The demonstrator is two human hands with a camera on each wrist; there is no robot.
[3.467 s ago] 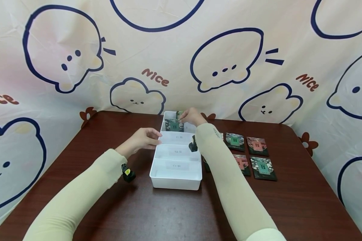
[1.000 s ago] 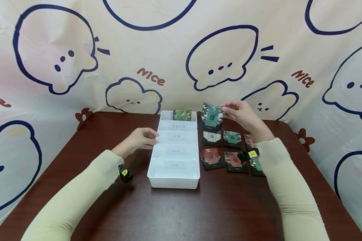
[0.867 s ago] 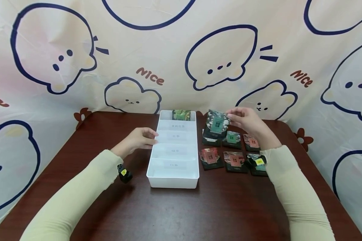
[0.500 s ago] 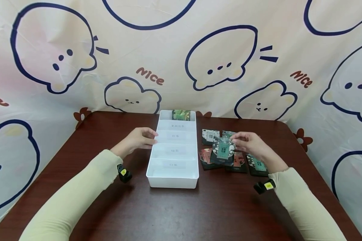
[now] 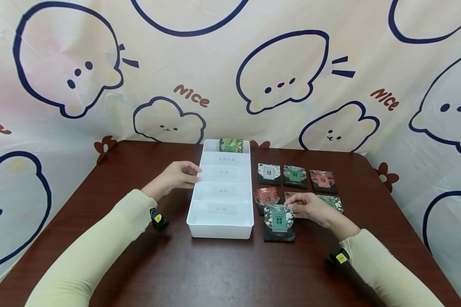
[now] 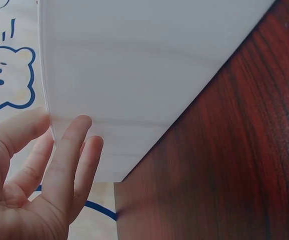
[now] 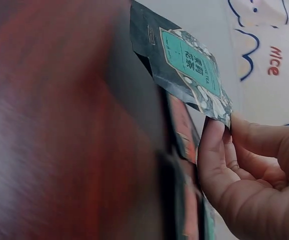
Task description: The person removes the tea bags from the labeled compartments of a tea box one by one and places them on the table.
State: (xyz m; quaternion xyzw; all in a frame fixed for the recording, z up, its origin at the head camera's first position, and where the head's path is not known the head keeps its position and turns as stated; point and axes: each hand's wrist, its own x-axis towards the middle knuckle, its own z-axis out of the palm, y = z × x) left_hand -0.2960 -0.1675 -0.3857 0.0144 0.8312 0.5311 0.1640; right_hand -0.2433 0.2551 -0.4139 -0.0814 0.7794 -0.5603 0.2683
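My right hand (image 5: 311, 207) pinches a dark tea sachet (image 5: 279, 224) with a green label by its upper corner, near the front right corner of a white divided box (image 5: 220, 231). In the right wrist view the sachet (image 7: 189, 65) slants out from between thumb and fingers of the right hand (image 7: 254, 170). Against the box's left side, my left hand (image 5: 176, 175) rests with loosely extended fingers; the left wrist view has its fingertips (image 6: 79, 125) on the box wall (image 6: 119, 75).
Several other sachets lie in two rows right of the box, among them a white-labelled one (image 5: 269, 174) and red-labelled ones (image 5: 323, 181). A yellow-green sachet (image 5: 231, 145) stands in the box's far compartment. Behind the brown table (image 5: 146, 264) hangs a printed cloth (image 5: 223, 64).
The green-labelled sachet was lifted from the far part of the box, carried right, and brought over the other sachets toward the table's front. My left hand stays at the box.
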